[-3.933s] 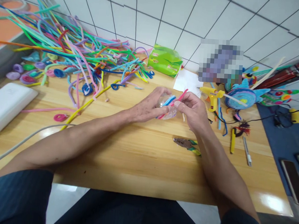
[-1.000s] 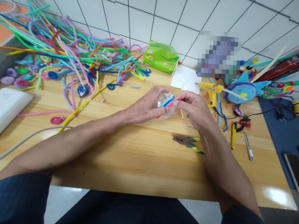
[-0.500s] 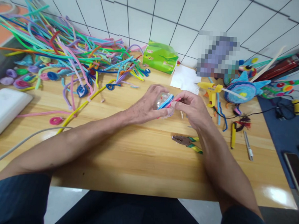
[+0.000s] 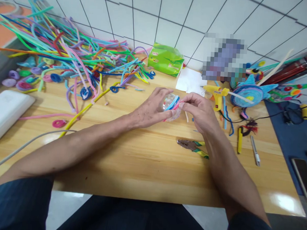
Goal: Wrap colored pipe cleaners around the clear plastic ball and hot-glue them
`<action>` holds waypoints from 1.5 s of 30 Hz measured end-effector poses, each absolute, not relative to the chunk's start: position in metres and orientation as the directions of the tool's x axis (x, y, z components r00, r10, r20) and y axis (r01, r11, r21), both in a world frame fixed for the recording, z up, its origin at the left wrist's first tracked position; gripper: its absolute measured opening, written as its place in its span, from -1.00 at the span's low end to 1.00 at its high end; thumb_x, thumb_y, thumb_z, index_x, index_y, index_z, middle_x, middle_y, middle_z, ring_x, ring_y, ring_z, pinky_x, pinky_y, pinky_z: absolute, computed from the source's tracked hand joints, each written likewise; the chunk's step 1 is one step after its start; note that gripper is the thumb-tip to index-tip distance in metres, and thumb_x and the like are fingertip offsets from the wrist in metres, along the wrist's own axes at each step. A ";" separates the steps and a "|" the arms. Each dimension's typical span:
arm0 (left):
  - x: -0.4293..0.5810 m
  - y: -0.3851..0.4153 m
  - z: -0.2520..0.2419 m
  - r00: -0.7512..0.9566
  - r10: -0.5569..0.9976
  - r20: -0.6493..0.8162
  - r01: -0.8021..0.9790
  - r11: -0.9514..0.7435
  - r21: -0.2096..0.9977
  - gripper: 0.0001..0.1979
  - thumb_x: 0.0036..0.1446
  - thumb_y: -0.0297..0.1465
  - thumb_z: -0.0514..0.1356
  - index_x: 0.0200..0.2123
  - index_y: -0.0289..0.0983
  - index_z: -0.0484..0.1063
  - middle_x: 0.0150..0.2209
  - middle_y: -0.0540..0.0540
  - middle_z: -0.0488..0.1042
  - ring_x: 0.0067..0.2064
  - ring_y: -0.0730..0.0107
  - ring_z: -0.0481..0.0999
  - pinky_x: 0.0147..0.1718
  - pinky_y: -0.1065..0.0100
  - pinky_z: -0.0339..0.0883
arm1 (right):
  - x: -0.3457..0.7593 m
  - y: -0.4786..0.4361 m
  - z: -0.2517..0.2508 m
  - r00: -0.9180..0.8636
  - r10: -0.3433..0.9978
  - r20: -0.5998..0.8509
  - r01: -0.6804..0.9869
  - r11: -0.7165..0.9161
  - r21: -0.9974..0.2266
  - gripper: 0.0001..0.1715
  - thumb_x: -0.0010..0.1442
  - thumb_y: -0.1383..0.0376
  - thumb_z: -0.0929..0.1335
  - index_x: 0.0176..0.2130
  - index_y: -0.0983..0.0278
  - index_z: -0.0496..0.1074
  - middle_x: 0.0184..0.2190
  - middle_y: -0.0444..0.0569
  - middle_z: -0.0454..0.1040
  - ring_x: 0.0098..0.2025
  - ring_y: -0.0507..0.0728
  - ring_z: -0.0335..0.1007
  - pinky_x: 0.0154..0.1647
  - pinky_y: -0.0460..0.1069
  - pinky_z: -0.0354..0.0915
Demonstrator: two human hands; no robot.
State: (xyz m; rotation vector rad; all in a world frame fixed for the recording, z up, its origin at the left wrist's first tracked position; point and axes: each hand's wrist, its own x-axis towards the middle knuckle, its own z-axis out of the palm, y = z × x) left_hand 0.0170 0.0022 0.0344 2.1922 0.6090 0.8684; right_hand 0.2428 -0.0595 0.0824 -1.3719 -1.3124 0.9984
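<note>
My left hand [image 4: 154, 108] is wrapped round a clear plastic ball [image 4: 168, 101] banded with blue and pink fuzzy pipe cleaners. The thumb lies along the near side of the bands, and part of the ball is hidden behind the fingers. My right hand [image 4: 198, 110] pinches the pink pipe cleaner [image 4: 177, 105] against the ball's right side. Just below the right hand, pliers [image 4: 190, 145] with green and yellow handles lie on the wooden table [image 4: 129, 162]. A yellow glue gun [image 4: 217, 96] rests beyond the right hand.
A heap of coloured pipe cleaners [image 4: 76, 54] spreads over the back left. Behind my hands are a green tissue pack [image 4: 165, 60] and white paper [image 4: 189, 80]. To the right are a blue fish-shaped craft [image 4: 248, 94], a yellow cutter [image 4: 239, 139] and a black cord [image 4: 262, 119].
The pink pipe cleaner now lies closer along the blue band, and my right fingers have shifted slightly with it. My left hand keeps its hold on the ball.
</note>
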 end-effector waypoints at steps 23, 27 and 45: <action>0.019 0.002 0.025 0.619 0.662 0.423 0.139 -0.622 0.770 -0.31 0.41 0.04 0.36 0.41 -0.21 0.38 0.39 -0.30 0.50 0.47 -0.07 0.46 0.48 -0.09 0.42 | 0.238 -0.064 0.081 0.053 0.996 0.068 0.243 0.053 -0.968 -0.89 0.05 0.27 0.55 -0.36 0.16 0.59 -0.38 -0.14 0.63 -0.30 0.12 0.48 -0.18 0.07 0.42; 0.019 0.002 0.024 0.613 0.674 0.412 0.152 -0.613 0.776 -0.35 0.41 0.00 0.37 0.39 -0.18 0.38 0.38 -0.27 0.51 0.45 -0.05 0.47 0.45 -0.07 0.45 | 0.241 -0.064 0.082 0.035 0.994 0.105 0.351 0.087 -0.932 -0.95 0.13 0.28 0.53 -0.31 0.16 0.62 -0.34 -0.13 0.64 -0.30 0.11 0.44 -0.20 0.06 0.36; 0.015 -0.002 0.027 0.644 0.645 0.411 0.124 -0.618 0.776 -0.35 0.42 0.00 0.35 0.42 -0.13 0.36 0.40 -0.29 0.47 0.49 -0.08 0.43 0.54 -0.17 0.37 | 0.237 -0.066 0.086 0.017 1.000 -0.024 0.267 -0.028 -0.963 -0.95 0.04 0.24 0.44 -0.44 0.14 0.57 -0.46 -0.16 0.58 -0.34 0.14 0.44 -0.19 0.09 0.36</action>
